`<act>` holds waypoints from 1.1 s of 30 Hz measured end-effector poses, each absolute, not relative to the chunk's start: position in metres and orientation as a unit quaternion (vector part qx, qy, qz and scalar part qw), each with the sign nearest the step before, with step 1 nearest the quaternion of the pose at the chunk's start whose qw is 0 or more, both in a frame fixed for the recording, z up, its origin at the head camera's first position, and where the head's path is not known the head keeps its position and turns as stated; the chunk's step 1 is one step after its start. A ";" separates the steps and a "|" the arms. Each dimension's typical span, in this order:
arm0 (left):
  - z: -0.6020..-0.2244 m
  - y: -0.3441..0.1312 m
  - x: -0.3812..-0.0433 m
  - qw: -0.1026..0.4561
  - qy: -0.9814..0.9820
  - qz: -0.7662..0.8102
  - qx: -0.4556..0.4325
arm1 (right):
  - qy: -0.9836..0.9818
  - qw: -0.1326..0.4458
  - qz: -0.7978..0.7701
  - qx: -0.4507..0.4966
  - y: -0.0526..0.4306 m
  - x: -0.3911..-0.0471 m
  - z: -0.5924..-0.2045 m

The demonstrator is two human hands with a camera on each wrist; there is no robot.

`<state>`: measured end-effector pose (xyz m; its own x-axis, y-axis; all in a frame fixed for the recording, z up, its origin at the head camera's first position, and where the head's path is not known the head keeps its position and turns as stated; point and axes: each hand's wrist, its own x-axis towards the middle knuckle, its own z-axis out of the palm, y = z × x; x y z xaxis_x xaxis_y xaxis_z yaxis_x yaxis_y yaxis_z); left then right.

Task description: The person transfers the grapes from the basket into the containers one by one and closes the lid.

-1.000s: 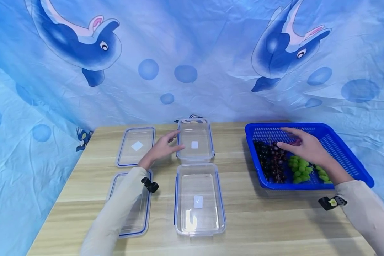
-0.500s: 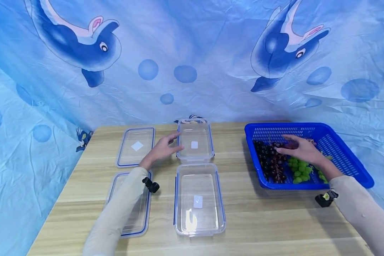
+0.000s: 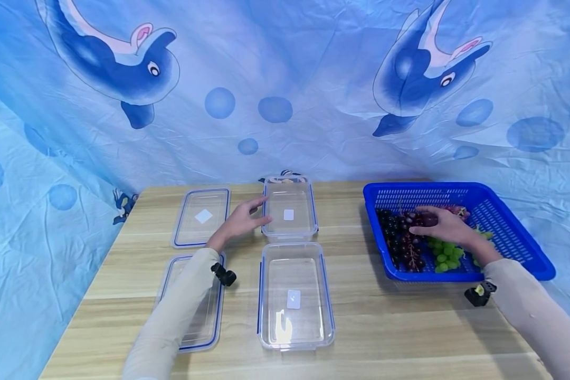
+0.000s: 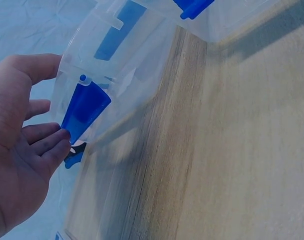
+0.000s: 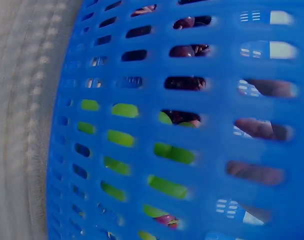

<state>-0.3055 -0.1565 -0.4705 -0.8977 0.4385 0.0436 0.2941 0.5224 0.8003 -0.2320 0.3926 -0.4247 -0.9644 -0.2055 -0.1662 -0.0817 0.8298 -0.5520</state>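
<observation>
Two clear boxes (image 3: pixel 295 277) sit centrally, two lids (image 3: pixel 203 203) left of them. The left hand (image 3: pixel 239 220), fingers loose, touches the far box (image 3: pixel 290 200). Right, the right hand (image 3: pixel 448 227) spreads wide over grapes (image 3: pixel 412 250) in one blue basket (image 3: pixel 508 227).

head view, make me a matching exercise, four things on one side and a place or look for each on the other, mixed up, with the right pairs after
Things:
1. left hand
2. right hand
3. green grapes
4. near clear container

Place or look:
A. thumb and fingers at the dark grapes
B. see-through, with blue edging
C. at the left side of the far clear container
D. lying inside the blue basket

Right pairs: 1-C, 2-A, 3-D, 4-B
</observation>
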 end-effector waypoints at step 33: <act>-0.477 -0.157 -0.307 0.078 0.856 0.468 0.207 | 0.974 0.070 -0.195 -0.093 0.384 -0.246 -0.436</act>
